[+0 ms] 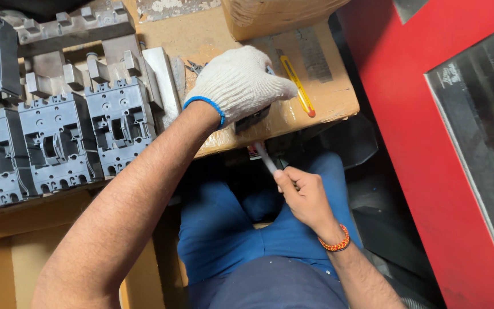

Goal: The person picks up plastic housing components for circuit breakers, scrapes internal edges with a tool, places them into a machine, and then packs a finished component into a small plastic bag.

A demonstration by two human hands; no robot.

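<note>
A cardboard box sits just beyond the gloved left hand; its contents are hidden. The cardboard-covered desk carries grey breaker housings and a yellow utility knife. Left fingers clamp a dark part. Right hand fingers grasp a white tool directly beneath it.

My gloved left hand hides most of the dark part under it; my right hand covers the white tool's handle.
</note>
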